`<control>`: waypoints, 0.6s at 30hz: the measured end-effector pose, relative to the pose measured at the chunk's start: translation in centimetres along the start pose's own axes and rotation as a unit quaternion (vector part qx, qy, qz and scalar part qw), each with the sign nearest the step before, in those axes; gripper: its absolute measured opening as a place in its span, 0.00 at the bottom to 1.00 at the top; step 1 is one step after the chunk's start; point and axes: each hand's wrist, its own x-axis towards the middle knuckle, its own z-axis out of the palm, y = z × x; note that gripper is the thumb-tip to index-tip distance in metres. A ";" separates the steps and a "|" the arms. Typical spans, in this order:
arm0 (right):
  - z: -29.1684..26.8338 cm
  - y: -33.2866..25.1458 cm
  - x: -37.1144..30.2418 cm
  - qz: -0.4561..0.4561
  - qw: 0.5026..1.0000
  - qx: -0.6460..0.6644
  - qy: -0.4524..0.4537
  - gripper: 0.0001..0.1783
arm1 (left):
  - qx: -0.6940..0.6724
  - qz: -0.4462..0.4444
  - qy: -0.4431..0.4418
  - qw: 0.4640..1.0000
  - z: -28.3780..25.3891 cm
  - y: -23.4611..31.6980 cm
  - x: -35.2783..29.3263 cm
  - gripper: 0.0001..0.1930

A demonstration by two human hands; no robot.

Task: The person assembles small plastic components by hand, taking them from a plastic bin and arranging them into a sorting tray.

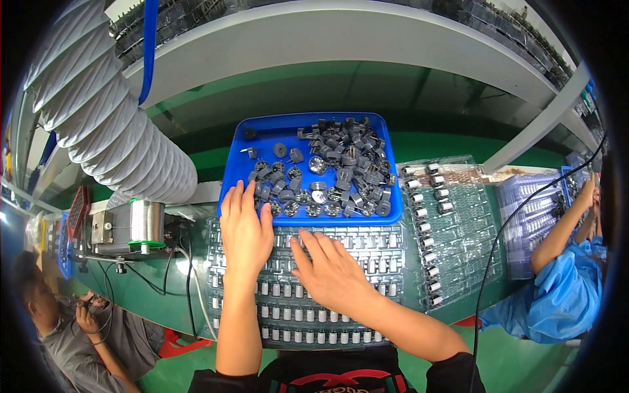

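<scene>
A blue tray holds a heap of small round dark-grey parts with metal pins. My left hand lies across the tray's near left rim, fingers stretched forward beside the nearest parts and thumb apart. Below the tray, a clear plastic blister tray carries rows of small white-and-black cylindrical components. Over its upper rows rests my right hand, fingers extended to the upper left and thumb apart from them. I see nothing held in either hand, though the undersides of the fingers are hidden.
On the left stand a solder wire spool and a ribbed grey duct. A second blister tray with components lies right, before stacked clear trays. A black cable crosses there. People sit at both sides.
</scene>
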 end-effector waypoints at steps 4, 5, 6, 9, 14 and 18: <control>0.3 0.3 0.0 0.003 0.999 0.045 0.011 0.26 | 0.007 -0.032 0.019 0.999 -0.4 -0.5 0.0 0.20; 0.4 0.3 0.0 0.001 0.998 0.055 0.014 0.25 | 0.009 -0.030 0.018 0.999 -0.6 -0.9 0.1 0.20; 0.4 0.5 0.0 0.004 0.998 0.056 0.015 0.25 | -0.014 -0.053 0.005 0.999 -0.8 -1.4 0.2 0.18; 0.5 1.1 0.3 0.032 0.997 0.072 0.003 0.24 | -0.036 -0.091 0.008 0.995 -0.7 -1.5 0.4 0.12; 0.4 1.3 0.5 0.065 0.992 0.107 0.006 0.16 | -0.081 -0.158 -0.012 0.984 -1.0 -1.6 0.7 0.09; 0.4 1.8 0.4 0.039 0.992 0.114 0.021 0.13 | -0.089 -0.124 0.070 0.986 -1.7 -1.2 0.9 0.10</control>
